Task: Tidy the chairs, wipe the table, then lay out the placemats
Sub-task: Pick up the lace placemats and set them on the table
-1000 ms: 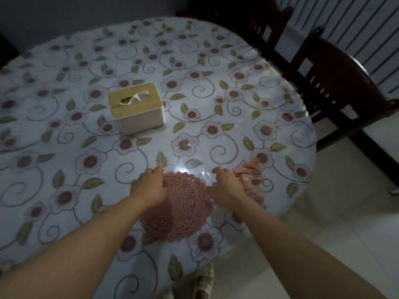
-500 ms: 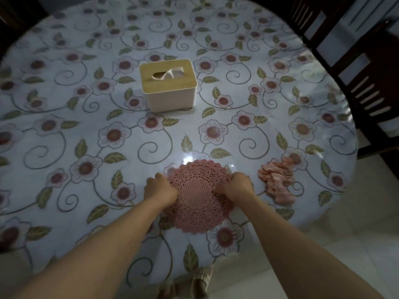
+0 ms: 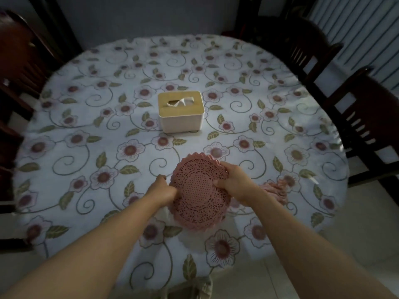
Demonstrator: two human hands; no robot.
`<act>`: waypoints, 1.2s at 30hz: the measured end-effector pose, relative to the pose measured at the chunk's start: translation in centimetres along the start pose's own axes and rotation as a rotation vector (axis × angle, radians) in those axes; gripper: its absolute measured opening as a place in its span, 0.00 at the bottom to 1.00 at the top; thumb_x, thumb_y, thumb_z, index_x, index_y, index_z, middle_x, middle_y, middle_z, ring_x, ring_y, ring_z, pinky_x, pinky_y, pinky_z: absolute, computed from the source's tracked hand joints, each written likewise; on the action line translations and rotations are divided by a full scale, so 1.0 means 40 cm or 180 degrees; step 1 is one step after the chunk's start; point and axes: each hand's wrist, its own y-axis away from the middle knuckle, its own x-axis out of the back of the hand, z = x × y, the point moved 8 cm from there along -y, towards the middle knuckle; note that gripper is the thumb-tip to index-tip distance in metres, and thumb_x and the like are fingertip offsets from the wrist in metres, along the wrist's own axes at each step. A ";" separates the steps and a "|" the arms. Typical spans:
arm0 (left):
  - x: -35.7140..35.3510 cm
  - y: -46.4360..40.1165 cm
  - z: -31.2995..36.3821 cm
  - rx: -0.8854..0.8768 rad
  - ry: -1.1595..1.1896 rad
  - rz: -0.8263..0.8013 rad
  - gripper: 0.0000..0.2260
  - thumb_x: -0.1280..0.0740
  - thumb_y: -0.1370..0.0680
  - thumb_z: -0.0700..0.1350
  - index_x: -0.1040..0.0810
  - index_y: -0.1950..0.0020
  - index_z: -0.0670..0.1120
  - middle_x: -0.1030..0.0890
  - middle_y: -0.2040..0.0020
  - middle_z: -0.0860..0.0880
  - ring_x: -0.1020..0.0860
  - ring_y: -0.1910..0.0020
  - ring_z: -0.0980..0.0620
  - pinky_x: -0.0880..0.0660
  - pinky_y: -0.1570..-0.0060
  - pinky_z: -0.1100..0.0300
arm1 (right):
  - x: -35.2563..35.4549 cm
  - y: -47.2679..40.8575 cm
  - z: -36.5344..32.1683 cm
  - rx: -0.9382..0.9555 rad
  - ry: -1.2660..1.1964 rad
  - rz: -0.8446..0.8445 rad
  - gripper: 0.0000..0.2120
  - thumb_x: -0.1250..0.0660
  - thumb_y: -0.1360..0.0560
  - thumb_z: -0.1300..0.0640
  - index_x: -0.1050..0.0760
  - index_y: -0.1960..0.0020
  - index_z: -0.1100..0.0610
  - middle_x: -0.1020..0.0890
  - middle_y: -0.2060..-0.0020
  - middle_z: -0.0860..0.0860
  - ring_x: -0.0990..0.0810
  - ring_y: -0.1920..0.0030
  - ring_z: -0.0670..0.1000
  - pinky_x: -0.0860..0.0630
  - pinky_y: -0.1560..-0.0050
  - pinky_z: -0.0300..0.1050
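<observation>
Left hand (image 3: 161, 189): curled, gripping placemats (image 3: 199, 190) left rim
Right hand (image 3: 234, 182): pinching right rim
Table (image 3: 64, 169): near edge close

Dim room, cool grey cast.
You get daylight from the upper right; the frame's corners fall dark, its edges bow and smear, and the centre stays soft but readable.
</observation>
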 end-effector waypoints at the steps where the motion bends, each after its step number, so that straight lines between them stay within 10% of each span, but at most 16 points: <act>1: 0.026 0.016 0.011 0.0041 0.0357 0.0027 0.33 0.31 0.28 0.43 0.44 0.27 0.43 0.30 0.34 0.41 0.26 0.46 0.45 0.29 0.54 0.58 | 0.004 0.006 -0.031 0.0029 -0.0164 -0.0053 0.13 0.35 0.27 0.71 0.23 0.51 0.54 0.19 0.61 0.50 0.18 0.62 0.45 0.21 0.64 0.37; 5: 0.094 0.085 0.053 0.0069 0.1688 -0.0198 0.05 0.36 0.26 0.40 0.25 0.51 0.44 0.24 0.58 0.45 0.27 0.61 0.49 0.27 0.64 0.58 | 0.009 0.021 -0.139 0.0178 -0.0816 -0.0337 0.16 0.39 0.25 0.73 0.26 0.41 0.59 0.20 0.54 0.57 0.20 0.53 0.56 0.21 0.51 0.52; 8: 0.152 0.138 0.071 -0.0088 0.2381 -0.0305 0.08 0.40 0.25 0.37 0.25 0.62 0.43 0.22 0.69 0.46 0.24 0.69 0.49 0.26 0.71 0.60 | -0.015 0.033 -0.218 0.0336 -0.1127 -0.0736 0.16 0.42 0.24 0.73 0.27 0.42 0.60 0.22 0.53 0.60 0.22 0.51 0.59 0.25 0.44 0.58; 13: 0.248 0.214 0.073 -0.0504 0.3036 -0.0548 0.10 0.40 0.25 0.33 0.23 0.46 0.37 0.17 0.53 0.40 0.20 0.53 0.43 0.23 0.53 0.50 | -0.061 0.026 -0.294 0.0503 -0.0866 -0.0732 0.17 0.41 0.24 0.72 0.30 0.38 0.61 0.23 0.47 0.62 0.23 0.46 0.62 0.28 0.39 0.65; 21: 0.349 0.266 -0.005 -0.0777 0.3562 -0.1122 0.15 0.36 0.30 0.36 0.22 0.45 0.36 0.18 0.47 0.36 0.18 0.51 0.41 0.19 0.54 0.50 | -0.180 0.030 -0.401 0.0740 -0.0808 -0.0081 0.18 0.31 0.27 0.64 0.33 0.40 0.57 0.22 0.47 0.59 0.19 0.50 0.58 0.19 0.51 0.56; 27: 0.507 0.251 -0.104 -0.0955 0.3104 -0.0451 0.11 0.42 0.23 0.31 0.23 0.46 0.40 0.16 0.53 0.41 0.19 0.51 0.42 0.21 0.56 0.50 | -0.321 0.052 -0.551 0.1660 0.0975 0.0788 0.17 0.31 0.26 0.59 0.31 0.40 0.55 0.24 0.54 0.47 0.23 0.53 0.49 0.23 0.54 0.43; 36: 0.782 0.217 -0.275 -0.1032 0.2976 0.0055 0.20 0.34 0.26 0.32 0.32 0.35 0.41 0.22 0.42 0.37 0.23 0.43 0.37 0.26 0.43 0.40 | -0.620 0.058 -0.672 0.1828 0.1854 0.1275 0.15 0.32 0.26 0.60 0.33 0.42 0.59 0.20 0.56 0.56 0.21 0.56 0.58 0.21 0.55 0.55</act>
